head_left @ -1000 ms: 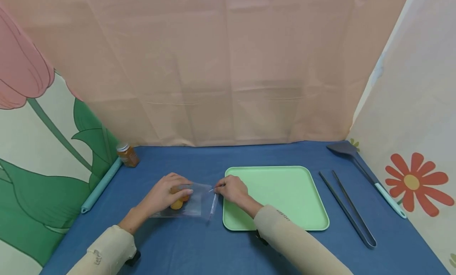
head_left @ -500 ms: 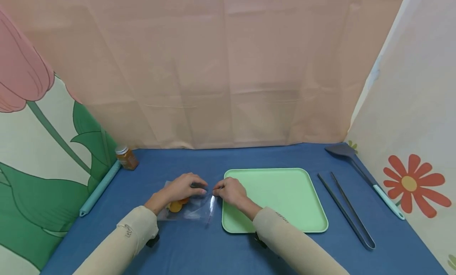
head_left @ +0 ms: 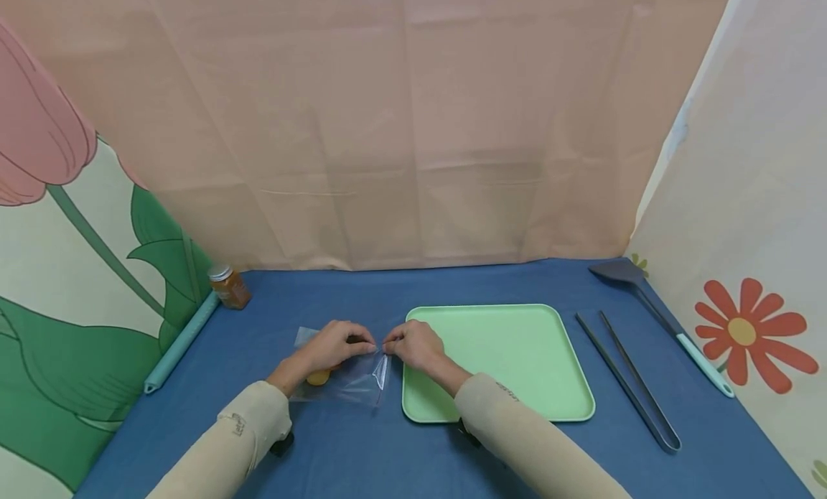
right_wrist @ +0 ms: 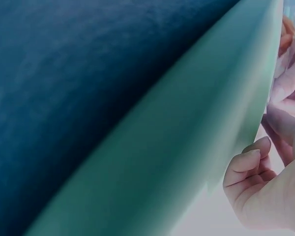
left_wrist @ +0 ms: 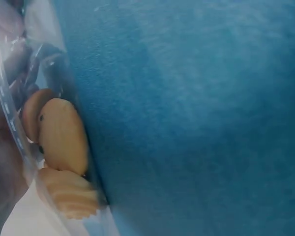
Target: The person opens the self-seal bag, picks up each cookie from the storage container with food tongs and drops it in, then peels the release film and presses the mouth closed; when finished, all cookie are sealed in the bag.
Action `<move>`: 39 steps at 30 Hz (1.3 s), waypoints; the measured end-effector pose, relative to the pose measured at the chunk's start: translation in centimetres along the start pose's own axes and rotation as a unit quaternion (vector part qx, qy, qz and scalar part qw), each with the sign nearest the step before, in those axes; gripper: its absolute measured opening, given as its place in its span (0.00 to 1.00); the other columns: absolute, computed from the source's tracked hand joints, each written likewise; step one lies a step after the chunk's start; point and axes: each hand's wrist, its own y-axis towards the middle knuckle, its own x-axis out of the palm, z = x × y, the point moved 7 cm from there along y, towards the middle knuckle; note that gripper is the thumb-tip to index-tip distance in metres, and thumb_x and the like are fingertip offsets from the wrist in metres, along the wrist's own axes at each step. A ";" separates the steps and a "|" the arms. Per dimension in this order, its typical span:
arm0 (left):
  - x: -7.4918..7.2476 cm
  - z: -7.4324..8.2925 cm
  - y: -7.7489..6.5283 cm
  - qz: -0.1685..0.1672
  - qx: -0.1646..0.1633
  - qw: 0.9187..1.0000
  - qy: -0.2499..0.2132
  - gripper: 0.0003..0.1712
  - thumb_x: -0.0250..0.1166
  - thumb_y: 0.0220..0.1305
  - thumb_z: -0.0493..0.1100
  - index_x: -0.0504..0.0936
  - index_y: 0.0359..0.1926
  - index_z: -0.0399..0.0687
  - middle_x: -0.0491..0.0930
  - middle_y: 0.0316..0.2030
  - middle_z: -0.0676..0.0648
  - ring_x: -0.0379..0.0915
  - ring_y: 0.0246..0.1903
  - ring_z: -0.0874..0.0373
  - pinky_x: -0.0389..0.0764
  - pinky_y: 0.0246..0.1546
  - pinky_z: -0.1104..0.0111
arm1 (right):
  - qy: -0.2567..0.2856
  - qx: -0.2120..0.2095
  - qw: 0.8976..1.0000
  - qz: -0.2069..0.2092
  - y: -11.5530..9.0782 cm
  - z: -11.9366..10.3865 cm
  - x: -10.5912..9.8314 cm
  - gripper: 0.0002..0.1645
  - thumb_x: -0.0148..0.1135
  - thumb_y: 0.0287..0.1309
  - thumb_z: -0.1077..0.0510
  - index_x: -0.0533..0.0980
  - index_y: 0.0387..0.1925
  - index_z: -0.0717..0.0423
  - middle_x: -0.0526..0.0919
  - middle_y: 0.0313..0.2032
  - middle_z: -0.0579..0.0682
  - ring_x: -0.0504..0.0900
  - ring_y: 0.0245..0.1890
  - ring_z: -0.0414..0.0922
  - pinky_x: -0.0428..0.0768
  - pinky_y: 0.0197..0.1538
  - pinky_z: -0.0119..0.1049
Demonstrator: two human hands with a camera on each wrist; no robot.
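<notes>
A clear plastic bag (head_left: 362,385) lies on the blue cloth, left of the green tray, in the head view. My left hand (head_left: 337,343) reaches across it and pinches its right edge between thumb and fingers. Right beside those fingertips, my right hand (head_left: 418,343) pinches the same edge, with its wrist over the tray's left side. Inside the bag are rounded yellow and orange pieces; one yellow piece (head_left: 318,377) shows below my left hand. Closer up in the left wrist view, a smooth oval yellow piece (left_wrist: 64,137) lies against a ridged one (left_wrist: 71,194).
The light green tray (head_left: 504,362) sits right of the bag. Metal tongs (head_left: 629,380) and a dark spatula (head_left: 659,309) with a pale handle lie farther right. A jar (head_left: 231,289) with a metal lid and a teal roll (head_left: 182,344) are at the left edge.
My left hand has moved right, from over the yellow and orange pieces to the bag's right edge, meeting my right hand. My right hand has stayed nearly in place.
</notes>
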 end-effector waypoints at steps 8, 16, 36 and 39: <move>0.0 -0.7 -1.1 0.028 0.003 1.000 -0.006 0.06 0.64 0.70 0.52 0.88 0.41 0.65 0.84 0.36 0.62 0.77 0.32 0.70 0.78 0.32 0.72 | -0.012 -0.004 1.000 0.000 0.3 -0.5 0.4 0.06 0.69 0.62 0.50 0.89 0.37 0.41 0.90 0.40 0.43 0.79 0.27 0.35 0.73 0.23 0.31; -0.1 -1.0 -1.6 0.041 -0.010 0.999 -0.013 0.06 0.64 0.70 0.50 0.88 0.42 0.64 0.84 0.36 0.61 0.77 0.33 0.68 0.78 0.33 0.71 | -0.045 -0.028 0.999 0.004 0.8 -1.3 0.4 0.06 0.69 0.62 0.49 0.89 0.36 0.40 0.90 0.41 0.43 0.81 0.29 0.36 0.74 0.24 0.31; -0.7 -1.3 -1.8 0.080 -0.011 0.996 -0.037 0.06 0.66 0.68 0.52 0.89 0.42 0.64 0.83 0.37 0.61 0.76 0.38 0.65 0.79 0.37 0.71 | -0.037 -0.038 0.999 0.007 1.0 -1.3 0.4 0.08 0.66 0.65 0.49 0.89 0.40 0.40 0.87 0.44 0.47 0.76 0.25 0.36 0.71 0.21 0.31; -0.7 -1.3 -1.8 0.078 -0.015 0.996 -0.041 0.06 0.66 0.68 0.52 0.89 0.41 0.64 0.83 0.37 0.61 0.76 0.38 0.64 0.79 0.38 0.70 | -0.039 -0.043 0.998 0.010 1.0 -1.4 0.4 0.08 0.67 0.64 0.48 0.89 0.40 0.40 0.85 0.42 0.48 0.75 0.25 0.36 0.70 0.21 0.31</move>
